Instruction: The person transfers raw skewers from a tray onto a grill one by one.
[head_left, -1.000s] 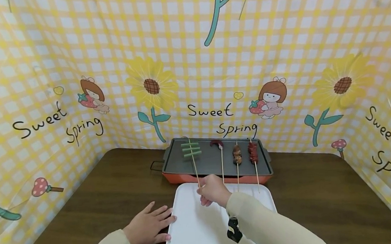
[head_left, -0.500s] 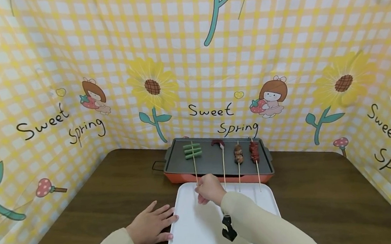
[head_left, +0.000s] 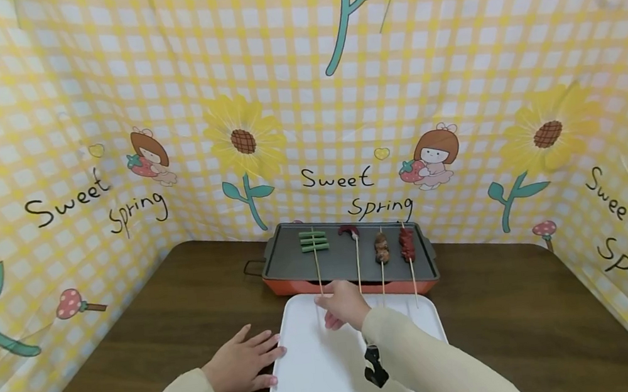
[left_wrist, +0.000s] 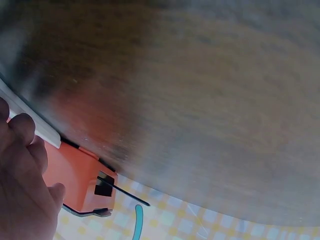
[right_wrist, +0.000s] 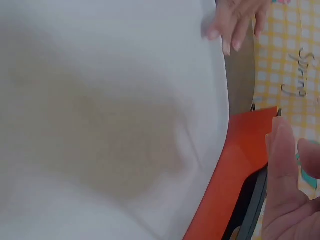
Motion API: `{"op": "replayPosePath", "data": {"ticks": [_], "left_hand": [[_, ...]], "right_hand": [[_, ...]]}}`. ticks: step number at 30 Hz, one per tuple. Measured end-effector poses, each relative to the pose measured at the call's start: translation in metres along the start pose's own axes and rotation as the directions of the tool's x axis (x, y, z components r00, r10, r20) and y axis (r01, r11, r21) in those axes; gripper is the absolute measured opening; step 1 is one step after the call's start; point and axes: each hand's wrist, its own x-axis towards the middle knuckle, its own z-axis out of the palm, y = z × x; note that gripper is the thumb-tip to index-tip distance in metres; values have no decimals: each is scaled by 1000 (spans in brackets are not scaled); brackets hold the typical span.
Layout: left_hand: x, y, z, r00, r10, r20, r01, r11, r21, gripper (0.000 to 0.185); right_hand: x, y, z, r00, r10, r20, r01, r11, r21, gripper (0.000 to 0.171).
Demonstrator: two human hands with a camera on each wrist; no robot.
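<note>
Our right hand [head_left: 344, 303] pinches the near end of the green skewer [head_left: 316, 252]; its stick runs straight away from us onto the grill [head_left: 349, 262]. Our left hand [head_left: 245, 366] lies flat, fingertips touching the tray [head_left: 319, 372] edge on the worktop [head_left: 135, 339].

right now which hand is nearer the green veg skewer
Right. The right hand holds the near end of the green vegetable skewer over the white tray. The left hand lies flat on the table at the tray's left edge, apart from the skewer.
</note>
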Motion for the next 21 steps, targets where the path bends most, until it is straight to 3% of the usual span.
{"op": "replayPosePath", "data": {"ticks": [8, 13, 16, 19, 21], "left_hand": [[4, -3, -7, 1000, -4, 7, 4, 999, 47, 61], [12, -4, -15, 998, -29, 54, 27, 999, 43, 59], [19, -6, -20, 995, -45, 90, 46, 999, -2, 57], [22, -10, -24, 992, -65, 111, 77, 992, -105, 56], [22, -13, -25, 989, -87, 116, 107, 979, -175, 56]], "right_hand": [[-30, -7, -21, 995, -90, 42, 93, 992, -86, 41], [-42, -2, -43, 976, -219, 10, 216, 955, -202, 30], [-47, 6, -58, 963, -269, -13, 254, 924, -285, 28], [-51, 18, -73, 956, -292, -11, 269, 895, -357, 26], [-53, 29, -84, 946, -323, 7, 296, 856, -424, 24]]}}
